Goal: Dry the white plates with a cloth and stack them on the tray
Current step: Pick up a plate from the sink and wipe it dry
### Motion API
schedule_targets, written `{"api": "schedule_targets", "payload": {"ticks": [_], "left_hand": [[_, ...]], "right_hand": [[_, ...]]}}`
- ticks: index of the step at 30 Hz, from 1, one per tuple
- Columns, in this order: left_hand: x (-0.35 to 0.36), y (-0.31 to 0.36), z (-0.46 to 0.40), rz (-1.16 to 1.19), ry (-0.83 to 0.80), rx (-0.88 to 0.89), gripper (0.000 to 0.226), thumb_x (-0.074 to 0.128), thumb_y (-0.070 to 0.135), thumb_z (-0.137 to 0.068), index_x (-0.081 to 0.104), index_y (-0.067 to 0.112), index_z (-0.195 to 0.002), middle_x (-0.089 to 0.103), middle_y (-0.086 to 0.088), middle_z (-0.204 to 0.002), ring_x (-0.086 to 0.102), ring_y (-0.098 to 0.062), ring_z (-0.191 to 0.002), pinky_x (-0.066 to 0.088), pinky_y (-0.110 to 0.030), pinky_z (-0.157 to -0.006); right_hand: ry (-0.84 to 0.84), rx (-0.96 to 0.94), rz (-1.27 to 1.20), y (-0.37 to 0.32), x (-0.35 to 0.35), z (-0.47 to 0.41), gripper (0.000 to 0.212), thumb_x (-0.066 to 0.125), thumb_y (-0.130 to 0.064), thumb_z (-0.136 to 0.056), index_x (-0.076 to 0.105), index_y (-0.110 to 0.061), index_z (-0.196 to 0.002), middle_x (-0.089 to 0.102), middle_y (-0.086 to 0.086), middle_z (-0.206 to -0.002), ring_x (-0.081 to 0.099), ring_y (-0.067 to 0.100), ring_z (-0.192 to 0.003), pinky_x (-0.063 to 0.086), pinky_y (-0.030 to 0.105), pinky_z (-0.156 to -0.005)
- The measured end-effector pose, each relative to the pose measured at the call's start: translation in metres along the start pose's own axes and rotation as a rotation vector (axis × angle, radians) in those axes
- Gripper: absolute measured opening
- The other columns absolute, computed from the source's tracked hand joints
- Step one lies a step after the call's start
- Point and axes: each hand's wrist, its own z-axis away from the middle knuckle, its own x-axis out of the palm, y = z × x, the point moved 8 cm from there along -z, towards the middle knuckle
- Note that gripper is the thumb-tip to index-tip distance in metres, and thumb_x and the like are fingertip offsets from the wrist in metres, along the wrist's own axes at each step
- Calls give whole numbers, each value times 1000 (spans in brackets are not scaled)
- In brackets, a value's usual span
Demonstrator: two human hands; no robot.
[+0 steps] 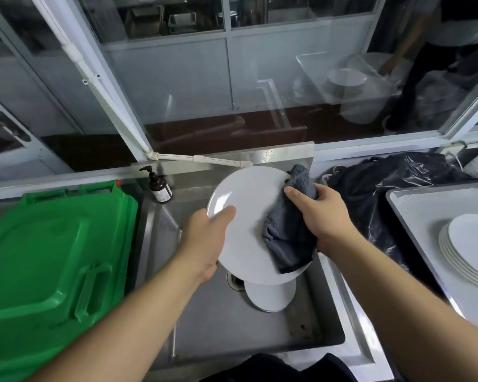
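L hand (204,238) grips white plate (246,216) by its left rim, thumb on top, held over sink (260,334). R hand (323,216) pinches grey cloth (290,232) against plate's right side. 1 more plate (271,296) lies in sink; plate stack (469,249) sits on tray (414,205) at right.

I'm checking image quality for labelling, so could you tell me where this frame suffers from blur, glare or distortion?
Head view: wide-angle bending bows the window frames; reflections veil the glass; the green bin is smeared; the plate and cloth stay fairly sharp.
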Motion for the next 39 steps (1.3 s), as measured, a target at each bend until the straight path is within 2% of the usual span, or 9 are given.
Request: {"api": "schedule_targets", "payload": {"ticks": [3, 6, 9, 11, 14, 19, 24, 31, 39], "left_hand": [[2, -16, 6, 154, 172, -11, 12, 69, 22, -95, 76, 15, -89, 82, 2, -82, 77, -14, -70, 61, -29, -57], [11, -30, 17, 270, 263, -43, 18, 64, 23, -99, 79, 20, -90, 82, 8, -87, 78, -9, -77, 58, -22, -57], [19, -38, 20, 303, 164, -89, 26, 63, 20, -101, 83, 31, -87, 83, 6, -89, 78, -11, -76, 58, -24, -56], [12, -38, 14, 260, 136, -134, 10, 69, 14, -97, 78, 17, -95, 82, 1, -88, 78, -16, -75, 58, -26, -55], [-3, -20, 2, 142, 86, -136, 9, 73, 9, -93, 70, 12, -102, 82, -9, -94, 78, -25, -80, 60, -35, -69], [2, 12, -9, -125, -275, -23, 14, 66, 13, -102, 80, 12, -97, 83, -10, -98, 80, -24, -85, 65, -35, -71], [-3, 22, -11, -111, -142, 114, 12, 66, 16, -104, 77, 15, -100, 83, -1, -93, 80, -16, -81, 62, -28, -64], [-2, -11, 9, 189, 288, 46, 13, 70, 31, -90, 76, 19, -89, 82, 3, -85, 79, -20, -79, 64, -37, -66], [-3, -26, 3, 161, 111, -144, 15, 73, 12, -94, 67, 11, -108, 81, -7, -98, 77, -28, -90, 59, -38, -76]], "right_hand": [[134, 166, -206, 33, 6, 11, 21, 82, -37, -89, 79, -17, -90, 82, -6, -82, 80, 17, -82, 67, 35, -72], [243, 281, -334, 60, 14, 23, 18, 81, -38, -89, 76, -20, -90, 80, -12, -79, 79, 13, -75, 61, 32, -71], [227, 294, -357, 66, 10, 22, 15, 81, -33, -91, 78, -19, -92, 82, -7, -83, 80, 18, -81, 61, 33, -73], [173, 274, -320, 61, 5, 17, 13, 81, -28, -93, 79, -16, -93, 83, -1, -89, 81, 18, -84, 64, 32, -70], [28, 130, -110, 31, -3, 6, 18, 83, -32, -91, 79, -15, -96, 83, 1, -91, 80, 23, -92, 67, 45, -86], [-231, -123, 272, -28, 4, 1, 24, 83, -41, -87, 78, -21, -99, 82, -7, -91, 79, 13, -89, 65, 42, -84], [-129, -122, 155, -37, 5, 4, 23, 82, -37, -90, 78, -15, -97, 81, 5, -95, 78, 28, -98, 62, 56, -94], [195, 207, -270, 27, 11, 23, 33, 79, -46, -78, 78, -17, -92, 82, -3, -88, 79, 24, -92, 66, 47, -86], [91, 168, -182, 40, -3, 10, 16, 83, -30, -91, 78, -15, -95, 83, -2, -88, 81, 23, -90, 67, 42, -85]]}}
